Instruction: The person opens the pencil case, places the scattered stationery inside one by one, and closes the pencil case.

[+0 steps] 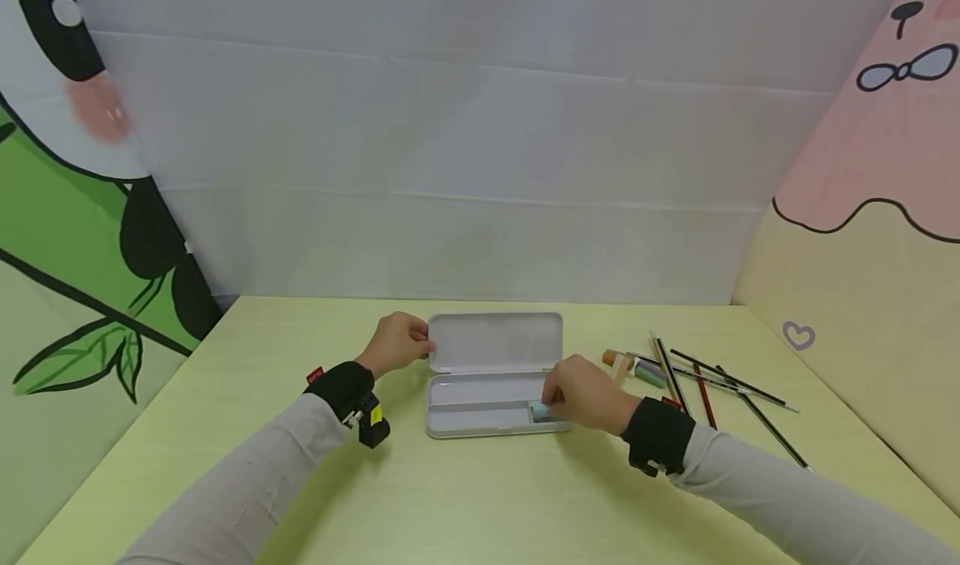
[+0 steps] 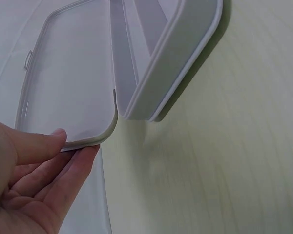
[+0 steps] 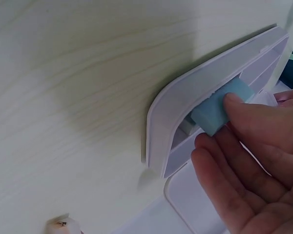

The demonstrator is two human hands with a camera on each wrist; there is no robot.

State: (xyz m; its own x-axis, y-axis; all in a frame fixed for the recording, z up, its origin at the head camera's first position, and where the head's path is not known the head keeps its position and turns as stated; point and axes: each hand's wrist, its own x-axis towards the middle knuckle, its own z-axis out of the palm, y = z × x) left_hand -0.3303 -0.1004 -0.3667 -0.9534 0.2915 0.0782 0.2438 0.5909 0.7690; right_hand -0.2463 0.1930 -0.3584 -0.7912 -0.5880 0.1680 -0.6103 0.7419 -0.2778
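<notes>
Pale sleeves (image 1: 247, 473) are stretching over the counter (image 1: 480, 507). The left hand (image 1: 393, 342) is pinching the open lid (image 1: 495, 344) by its edge, while the right hand (image 1: 596, 394) is clamping its grip on a blue block (image 3: 224, 105) at the small right-end compartment of the box (image 1: 480, 434). Pencils (image 1: 772, 428) are lying rightward.

Head view: forward, down; wrist views: close (all share case (image 1: 487, 390)).

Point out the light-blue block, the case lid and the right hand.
Light-blue block (image 3: 215, 110): right wrist view, on its surface beside the thumb tip.
Case lid (image 2: 71, 78): left wrist view, on its inner face.
Right hand (image 1: 588, 393): head view, on its back.
</notes>
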